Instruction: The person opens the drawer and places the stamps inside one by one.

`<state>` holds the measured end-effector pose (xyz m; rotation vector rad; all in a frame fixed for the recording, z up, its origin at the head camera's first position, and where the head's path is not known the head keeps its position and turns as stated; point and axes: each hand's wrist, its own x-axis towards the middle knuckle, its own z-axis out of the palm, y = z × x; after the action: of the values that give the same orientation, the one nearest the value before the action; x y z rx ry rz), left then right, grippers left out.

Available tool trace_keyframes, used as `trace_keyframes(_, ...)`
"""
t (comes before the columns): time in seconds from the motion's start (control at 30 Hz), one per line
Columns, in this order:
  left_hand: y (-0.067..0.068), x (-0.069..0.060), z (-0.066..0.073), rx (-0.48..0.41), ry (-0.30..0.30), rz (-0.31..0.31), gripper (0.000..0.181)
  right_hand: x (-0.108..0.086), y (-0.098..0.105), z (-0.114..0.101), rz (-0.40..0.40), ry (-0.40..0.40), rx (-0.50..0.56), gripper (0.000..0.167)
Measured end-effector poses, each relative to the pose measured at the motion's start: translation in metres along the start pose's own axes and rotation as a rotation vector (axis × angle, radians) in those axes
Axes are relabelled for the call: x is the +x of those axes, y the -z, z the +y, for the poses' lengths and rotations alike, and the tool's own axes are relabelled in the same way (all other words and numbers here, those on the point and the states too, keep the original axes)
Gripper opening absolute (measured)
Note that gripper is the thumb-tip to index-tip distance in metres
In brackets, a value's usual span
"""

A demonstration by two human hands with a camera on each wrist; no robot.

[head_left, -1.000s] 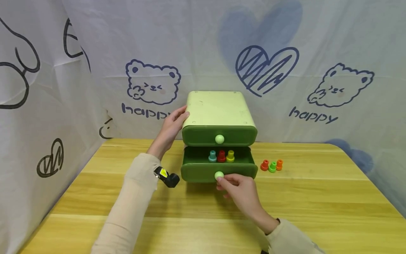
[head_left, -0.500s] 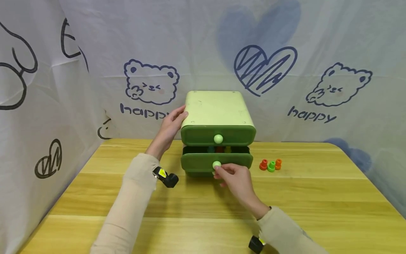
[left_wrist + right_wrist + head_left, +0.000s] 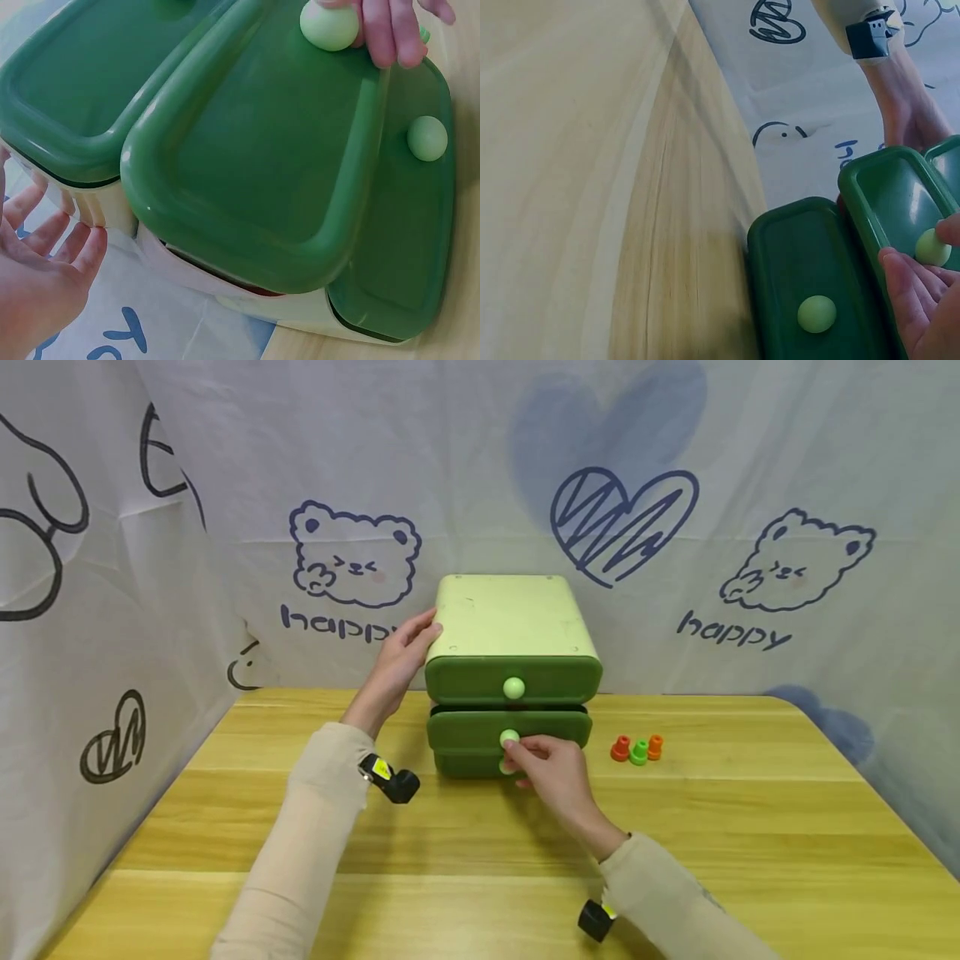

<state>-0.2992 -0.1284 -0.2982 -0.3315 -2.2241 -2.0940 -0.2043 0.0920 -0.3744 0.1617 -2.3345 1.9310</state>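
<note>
A small chest of drawers with a pale yellow-green top (image 3: pixel 510 618) and green fronts stands at the back of the table. Its middle drawer (image 3: pixel 465 731) sticks out slightly, leaving a thin dark gap above it. My right hand (image 3: pixel 558 772) pinches the round knob (image 3: pixel 509 739) of that drawer; in the right wrist view, thumb and fingers lie about the knob (image 3: pixel 932 249). Against the chest's left side rests my left hand (image 3: pixel 397 664), its fingers extended along the cream casing in the left wrist view. Top drawer (image 3: pixel 465 681) and bottom drawer (image 3: pixel 397 240) are closed. The middle drawer's contents are hidden.
Red (image 3: pixel 620 748), green (image 3: pixel 639 752) and orange (image 3: pixel 655 747) small pegs stand on the wooden table (image 3: pixel 750 827) right of the chest. A printed cloth (image 3: pixel 480 468) hangs close behind the chest and along the left side.
The right hand has pushed the middle drawer inward by its knob. The blue, red and yellow pegs inside it have gone out of sight. The left hand stays against the chest.
</note>
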Motion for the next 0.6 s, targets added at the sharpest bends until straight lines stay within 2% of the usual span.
trace_keyframes(0.6, -0.001, 0.001, 0.000, -0.014, -0.010, 0.010, 0.051, 0.012, -0.001, 0.000, 0.017, -0.020, -0.019, 0.026)
